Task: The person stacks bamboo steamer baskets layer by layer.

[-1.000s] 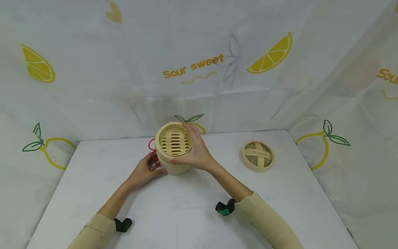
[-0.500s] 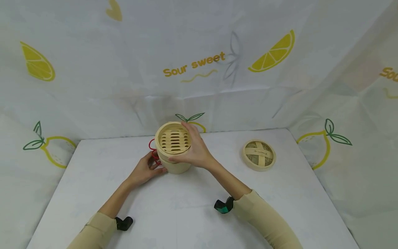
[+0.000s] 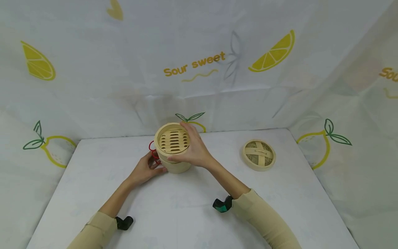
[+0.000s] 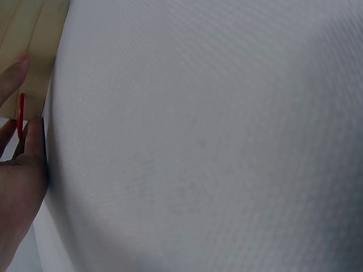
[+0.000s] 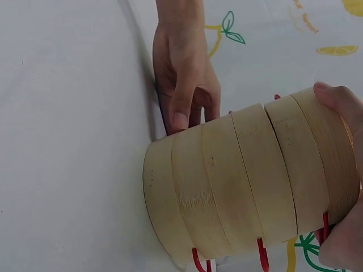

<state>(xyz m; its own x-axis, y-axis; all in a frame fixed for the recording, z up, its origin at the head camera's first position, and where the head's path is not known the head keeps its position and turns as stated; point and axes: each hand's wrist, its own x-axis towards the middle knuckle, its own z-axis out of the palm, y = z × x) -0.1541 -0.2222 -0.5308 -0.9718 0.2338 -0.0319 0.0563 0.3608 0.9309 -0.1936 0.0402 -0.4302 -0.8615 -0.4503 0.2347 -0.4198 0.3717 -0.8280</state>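
Note:
A stack of round bamboo steamer baskets stands near the back of the table, its slatted top basket facing up. Curled around the top basket's right side, my right hand grips it, thumb at the front and fingers toward the back. My left hand holds the lower left of the stack, its thumb on the bamboo wall in the right wrist view. Red loop handles stick out from the baskets' sides. In the left wrist view only a corner of the stack shows.
A round bamboo steamer lid with crossed bands lies to the right on the white tabletop. Close behind the table hangs a white sheet printed with lemons. Black wrist devices sit by both sleeves.
The top basket and my right hand have shifted very slightly left. My left hand and the lid stay practically where they were.

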